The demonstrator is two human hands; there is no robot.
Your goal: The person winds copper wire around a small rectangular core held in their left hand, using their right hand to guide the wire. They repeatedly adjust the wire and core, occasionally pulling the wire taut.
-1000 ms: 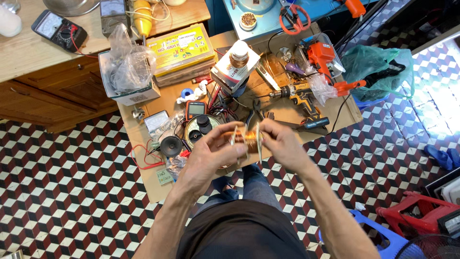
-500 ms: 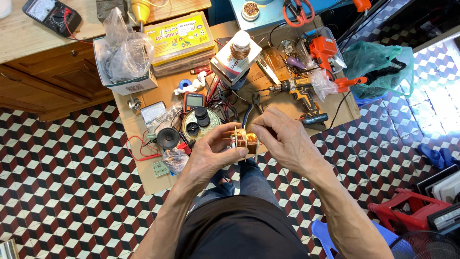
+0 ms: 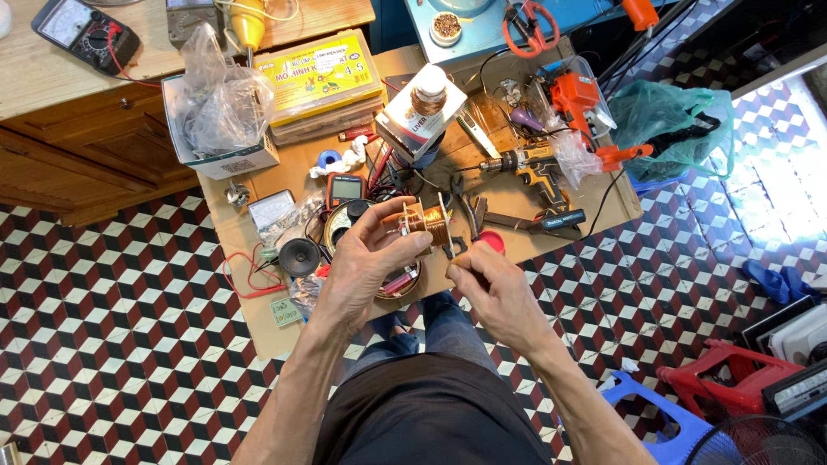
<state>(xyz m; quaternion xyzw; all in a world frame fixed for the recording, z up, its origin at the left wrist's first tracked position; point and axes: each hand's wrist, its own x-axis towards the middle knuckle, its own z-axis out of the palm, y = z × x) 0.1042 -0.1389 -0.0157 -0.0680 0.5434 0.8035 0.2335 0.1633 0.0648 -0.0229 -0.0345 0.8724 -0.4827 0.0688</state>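
My left hand [image 3: 366, 263] grips a small spool of copper wire [image 3: 425, 225] by its flanges, held above a low cardboard-topped table [image 3: 258, 331]. My right hand [image 3: 495, 288] sits just below and to the right of the spool, its fingers pinched together near the spool's lower edge; whether a wire end runs between them is too fine to see. Under the hands lie a round black speaker [image 3: 299, 257], a red-and-black multimeter [image 3: 346, 189] and tangled red leads.
On the table: a yellow parts box [image 3: 320, 77], a white box with plastic bags [image 3: 220, 116], a cordless drill [image 3: 534, 168], an orange tool [image 3: 575, 95]. A wooden cabinet [image 3: 77, 164] stands left, a green bag [image 3: 672, 120] right, red and blue stools [image 3: 689, 396] lower right.
My right hand has come off the spool and dropped down to the right with fingers pinched. My left hand still holds the spool, now turned more sideways.
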